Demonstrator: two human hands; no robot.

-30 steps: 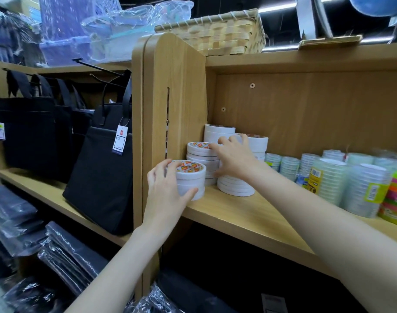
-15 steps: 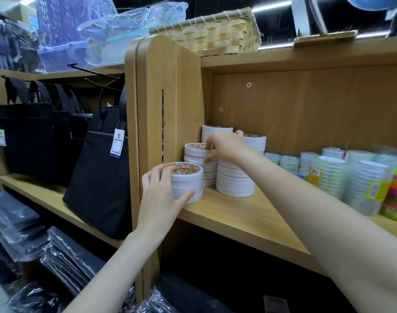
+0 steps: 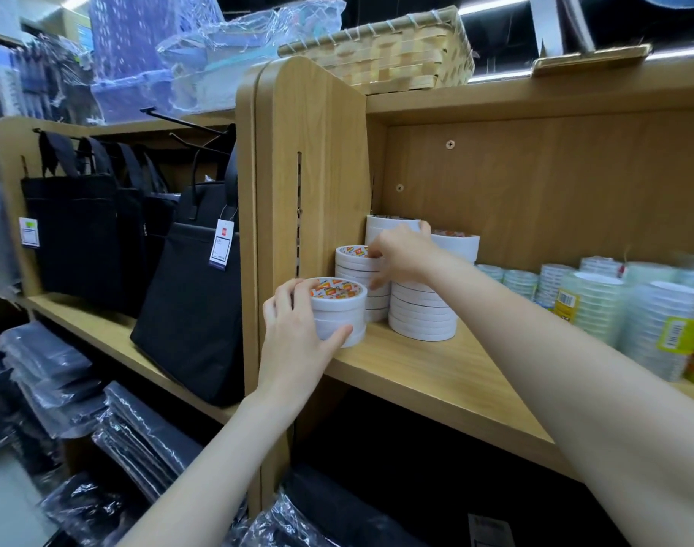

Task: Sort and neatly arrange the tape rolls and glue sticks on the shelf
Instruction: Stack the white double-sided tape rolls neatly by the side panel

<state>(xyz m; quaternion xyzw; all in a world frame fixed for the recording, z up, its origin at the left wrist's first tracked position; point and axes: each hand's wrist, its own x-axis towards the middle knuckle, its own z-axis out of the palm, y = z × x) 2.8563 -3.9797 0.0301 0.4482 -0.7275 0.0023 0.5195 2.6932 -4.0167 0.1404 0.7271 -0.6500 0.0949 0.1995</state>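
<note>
Two hands on white tape: left hand (image 3: 298, 333) grip clamped round the front tape stack (image 3: 339, 309) on the shelf (image 3: 436, 373); right hand (image 3: 402, 256) grip curled on the second stack (image 3: 357, 266).

Four stacks of white tape rolls (image 3: 422, 313) stand at the left end of the wooden shelf board (image 3: 436, 373), near the side panel. Further right along it are at least seven stacks of clear tape rolls (image 3: 592, 305); those at the right edge blur together. Two hands are in view. One woven basket (image 3: 381, 53) sits on the top board.
</note>
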